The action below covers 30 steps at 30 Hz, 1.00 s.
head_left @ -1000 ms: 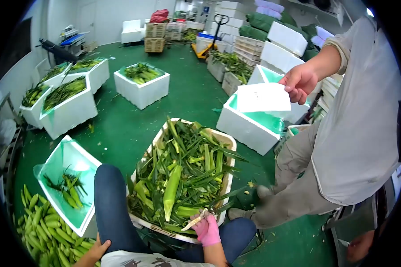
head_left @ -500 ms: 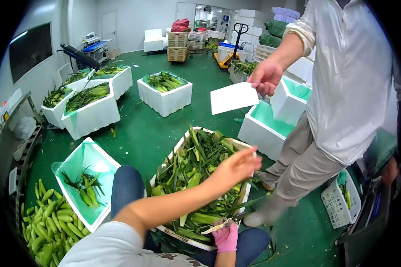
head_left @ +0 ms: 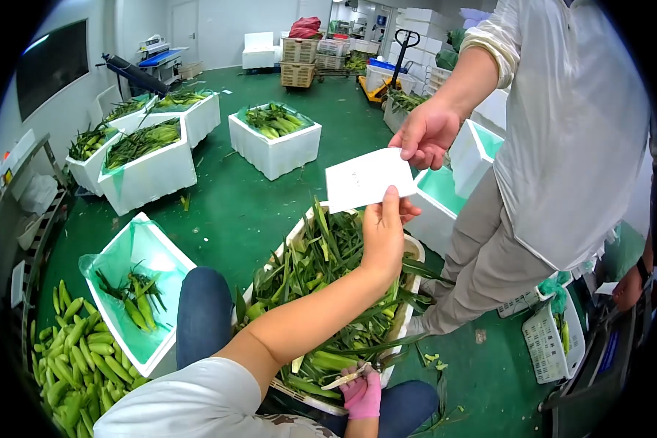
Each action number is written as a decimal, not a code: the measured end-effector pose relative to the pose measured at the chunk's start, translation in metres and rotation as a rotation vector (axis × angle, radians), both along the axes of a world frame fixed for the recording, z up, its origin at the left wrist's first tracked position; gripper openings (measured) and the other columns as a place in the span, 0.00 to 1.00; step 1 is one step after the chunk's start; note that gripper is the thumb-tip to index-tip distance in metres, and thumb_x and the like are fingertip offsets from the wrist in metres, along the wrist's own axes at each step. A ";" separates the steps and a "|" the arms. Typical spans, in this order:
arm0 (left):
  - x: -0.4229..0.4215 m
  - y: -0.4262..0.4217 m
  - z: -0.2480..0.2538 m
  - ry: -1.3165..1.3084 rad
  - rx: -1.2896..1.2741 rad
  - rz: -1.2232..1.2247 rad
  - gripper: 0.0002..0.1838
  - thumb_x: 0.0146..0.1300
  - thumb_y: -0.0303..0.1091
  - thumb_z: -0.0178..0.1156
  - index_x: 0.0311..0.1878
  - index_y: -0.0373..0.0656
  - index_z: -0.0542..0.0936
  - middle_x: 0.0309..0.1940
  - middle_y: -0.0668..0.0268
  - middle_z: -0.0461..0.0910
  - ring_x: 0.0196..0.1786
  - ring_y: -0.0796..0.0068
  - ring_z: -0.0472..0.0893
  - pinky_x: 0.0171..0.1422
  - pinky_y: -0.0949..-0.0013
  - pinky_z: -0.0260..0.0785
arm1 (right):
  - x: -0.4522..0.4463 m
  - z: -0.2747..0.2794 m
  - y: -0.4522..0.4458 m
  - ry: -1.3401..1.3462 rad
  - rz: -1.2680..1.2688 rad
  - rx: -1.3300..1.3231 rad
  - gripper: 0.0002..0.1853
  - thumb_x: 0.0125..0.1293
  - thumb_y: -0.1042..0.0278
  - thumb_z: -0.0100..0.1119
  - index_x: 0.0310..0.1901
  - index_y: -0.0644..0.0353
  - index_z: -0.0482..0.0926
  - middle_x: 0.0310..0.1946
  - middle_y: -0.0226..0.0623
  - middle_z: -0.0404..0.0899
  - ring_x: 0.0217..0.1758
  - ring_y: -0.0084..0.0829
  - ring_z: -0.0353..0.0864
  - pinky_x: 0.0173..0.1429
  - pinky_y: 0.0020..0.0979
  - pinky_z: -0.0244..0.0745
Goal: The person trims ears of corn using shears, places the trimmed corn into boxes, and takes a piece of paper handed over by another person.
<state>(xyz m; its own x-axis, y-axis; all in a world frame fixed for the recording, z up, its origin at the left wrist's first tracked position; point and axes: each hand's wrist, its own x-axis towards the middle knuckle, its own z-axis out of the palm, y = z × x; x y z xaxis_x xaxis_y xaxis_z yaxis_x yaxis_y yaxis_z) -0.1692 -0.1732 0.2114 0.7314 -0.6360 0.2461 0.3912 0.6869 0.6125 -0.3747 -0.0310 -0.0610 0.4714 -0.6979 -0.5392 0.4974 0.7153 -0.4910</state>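
Bare and raised, my left hand pinches the lower edge of a white card with faint marks on it. Another person's hand grips the card's upper right corner. My right hand, in a pink glove, is closed round a thin, pale, slightly curved tool; its exact kind is unclear. That hand is low, by the near rim of a pale crate. Green corn husks and leaves heap up in the crate, partly hidden by my left forearm.
At left, green ears of corn lie piled beside a lined white foam box holding a few ears. More corn-filled foam boxes stand ahead. The other person stands close on the right, near a white basket. A pallet jack is farther back.
My left hand has moved up and turned, taking hold of the card. The other person's hand has brought the card slightly lower and left. My right hand stays low with the tool.
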 end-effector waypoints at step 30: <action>0.210 0.416 -0.173 -0.204 1.240 -0.154 0.04 0.67 0.28 0.61 0.37 0.40 0.77 0.27 0.73 0.80 0.25 0.86 0.75 0.31 0.79 0.69 | 0.041 0.022 0.023 0.086 0.254 -0.155 0.32 0.70 0.44 0.56 0.67 0.58 0.69 0.52 0.33 0.75 0.57 0.33 0.73 0.64 0.37 0.68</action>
<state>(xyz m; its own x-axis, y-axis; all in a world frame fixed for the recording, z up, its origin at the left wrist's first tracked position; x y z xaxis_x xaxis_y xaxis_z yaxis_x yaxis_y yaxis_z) 0.0408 0.2425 0.0384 0.6484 -0.5950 -0.4750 0.2382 -0.4340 0.8688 -0.3341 -0.0083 -0.0388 0.5984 -0.6407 -0.4810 0.2638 0.7245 -0.6369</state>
